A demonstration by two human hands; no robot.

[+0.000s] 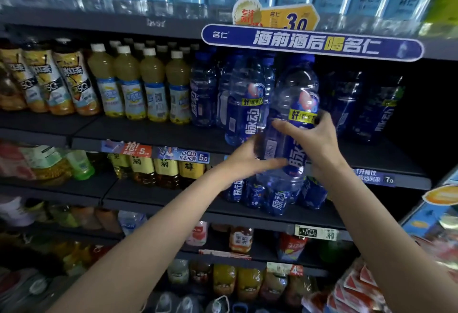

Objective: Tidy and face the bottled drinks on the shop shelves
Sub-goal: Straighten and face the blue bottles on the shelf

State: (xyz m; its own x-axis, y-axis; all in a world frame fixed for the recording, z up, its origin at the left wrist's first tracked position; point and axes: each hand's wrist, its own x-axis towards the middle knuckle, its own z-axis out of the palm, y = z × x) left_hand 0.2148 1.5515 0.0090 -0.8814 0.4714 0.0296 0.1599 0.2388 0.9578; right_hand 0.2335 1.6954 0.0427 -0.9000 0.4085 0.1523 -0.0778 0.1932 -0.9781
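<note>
2 hands wrapped round 1 big blue bottle [290,124], left hand [250,157] low, right hand [314,144] on its label. Held out front of the shelf [153,131], not yet set down. Still more bottles to face.

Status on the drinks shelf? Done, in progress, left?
Done: the white-capped yellow bottles stand in a neat front row. In hand: left hand and right hand both grip a large blue bottle in front of the shelf. Left: the small blue bottles below look crowded and uneven.
</note>
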